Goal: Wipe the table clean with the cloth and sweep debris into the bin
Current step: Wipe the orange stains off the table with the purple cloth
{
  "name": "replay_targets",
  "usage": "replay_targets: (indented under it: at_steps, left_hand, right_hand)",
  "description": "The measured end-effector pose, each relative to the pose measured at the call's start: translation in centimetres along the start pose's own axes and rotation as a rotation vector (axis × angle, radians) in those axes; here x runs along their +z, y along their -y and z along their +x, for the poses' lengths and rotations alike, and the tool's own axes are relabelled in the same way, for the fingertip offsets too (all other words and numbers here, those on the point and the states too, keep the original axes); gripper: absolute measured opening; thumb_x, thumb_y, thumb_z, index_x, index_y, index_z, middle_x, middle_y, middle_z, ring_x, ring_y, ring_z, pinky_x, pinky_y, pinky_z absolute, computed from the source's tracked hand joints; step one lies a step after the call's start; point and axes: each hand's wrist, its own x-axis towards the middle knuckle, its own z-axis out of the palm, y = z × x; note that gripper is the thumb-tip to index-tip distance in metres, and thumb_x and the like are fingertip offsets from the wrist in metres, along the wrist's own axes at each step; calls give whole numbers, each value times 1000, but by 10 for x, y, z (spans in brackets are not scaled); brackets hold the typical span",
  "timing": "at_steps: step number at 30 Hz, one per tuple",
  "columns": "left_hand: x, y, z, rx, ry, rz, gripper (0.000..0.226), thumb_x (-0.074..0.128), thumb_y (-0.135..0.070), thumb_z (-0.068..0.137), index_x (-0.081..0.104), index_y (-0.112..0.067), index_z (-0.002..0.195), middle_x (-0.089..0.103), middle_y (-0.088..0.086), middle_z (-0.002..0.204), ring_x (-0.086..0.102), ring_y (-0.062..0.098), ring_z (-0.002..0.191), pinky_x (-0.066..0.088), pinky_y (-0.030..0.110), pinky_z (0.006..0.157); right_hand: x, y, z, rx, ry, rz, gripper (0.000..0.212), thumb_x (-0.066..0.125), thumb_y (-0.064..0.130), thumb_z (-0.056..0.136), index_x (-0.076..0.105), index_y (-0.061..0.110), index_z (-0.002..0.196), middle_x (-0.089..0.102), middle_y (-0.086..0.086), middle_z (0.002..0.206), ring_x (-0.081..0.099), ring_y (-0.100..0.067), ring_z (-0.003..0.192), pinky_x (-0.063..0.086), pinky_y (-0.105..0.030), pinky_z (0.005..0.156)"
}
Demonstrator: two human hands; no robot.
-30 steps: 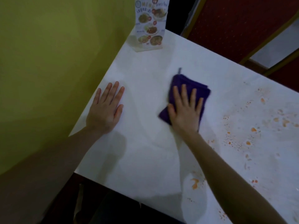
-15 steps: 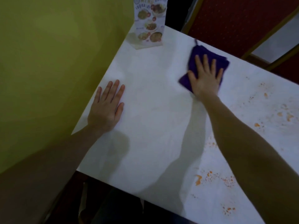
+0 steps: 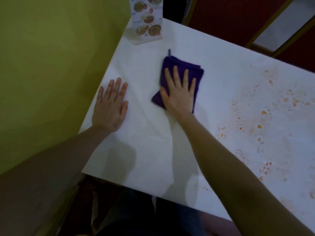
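**Wiping the Clean End, With the Messy End Still To Do**

The right hand (image 3: 179, 94) lies flat on a folded dark purple cloth (image 3: 183, 68), fingers spread wide and pressing it down on the white table top (image 3: 170, 150). The hand is not gripping the cloth, only pushing on it. The cloth sits near the far left part of the table, not far from a standing menu card with food pictures (image 3: 147, 21) in the corner by the yellow-green wall (image 3: 51, 65).

The left hand (image 3: 110, 106) is flat on the table too, open, fingers together, holding nothing. It rests near the table's left edge, beside the cloth but not touching it. It looks like it is there to lean on.

The step in hand seems to be the wiping. The part of the table under and around the hands looks clean. But off to the right there are lots of small orange spots and smears (image 3: 262, 113), well apart from the cloth.

So the job looks far from done. The next move should push the cloth to the right, over the orange mess, pressing firmly. No bin can be seen, so I cannot tell where the bits should go.
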Motion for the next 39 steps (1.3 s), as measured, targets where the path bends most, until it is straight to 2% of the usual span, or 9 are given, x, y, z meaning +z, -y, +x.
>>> replay_targets:
  at_steps: [5,8,13,17,20,24,27,34,39]
  left_hand:
    - [0,4,-4,-12,11,-1,61,16,-39,103,15,-17,159,14,7,166,11,26,154,8,47,124]
    - [-1,6,-2,-9,15,-7,61,16,-39,102,15,-17,159,13,7,167,11,26,154,7,47,124]
    - [0,8,-3,-15,12,-25,61,18,-39,102,17,-17,159,13,7,167,12,25,154,7,47,124]
    - [1,7,-5,-6,8,-25,61,19,-39,103,16,-18,159,14,6,167,12,25,154,8,48,124]
    - [1,7,-7,-4,7,-20,60,18,-39,103,14,-18,160,12,6,167,10,24,154,8,48,124]
    - [1,4,-9,2,11,-33,60,17,-39,103,15,-18,159,12,6,167,10,24,154,6,47,124]
    - [0,3,-10,10,15,-33,60,19,-38,103,16,-17,159,13,8,166,12,26,154,7,48,124]
    - [1,7,-11,28,83,-24,62,27,-40,104,9,-18,159,4,8,167,3,26,154,0,48,125]
    - [0,1,-47,89,96,-60,63,20,-41,101,13,-18,159,8,9,167,6,28,154,2,48,124]
  right_hand:
    - [12,4,-86,-196,30,16,65,31,54,98,18,32,158,14,1,166,9,-31,152,9,-56,120]
    - [13,-37,-113,-82,-17,8,68,37,55,93,25,33,156,19,2,165,14,-31,152,12,-55,120]
    - [-2,-84,-83,160,25,-2,69,24,59,95,18,32,158,14,0,166,8,-35,152,8,-58,120]
    - [-1,-49,-36,218,22,27,70,24,57,95,11,31,158,9,-1,167,2,-38,151,1,-60,120]
    - [5,1,-38,103,17,14,70,30,56,94,17,31,158,14,-1,166,8,-39,151,4,-60,120]
    - [18,49,-98,-67,30,16,67,25,54,97,15,29,158,12,-1,166,5,-35,152,5,-59,120]
    - [23,40,-160,-101,47,46,67,29,53,99,12,30,159,7,0,167,1,-32,153,6,-58,120]
    - [14,-47,-209,49,37,-5,69,33,55,94,21,31,157,15,0,166,9,-34,152,11,-58,120]
    - [14,-21,-158,195,52,11,71,23,56,93,15,29,158,14,-1,166,7,-39,151,4,-60,120]
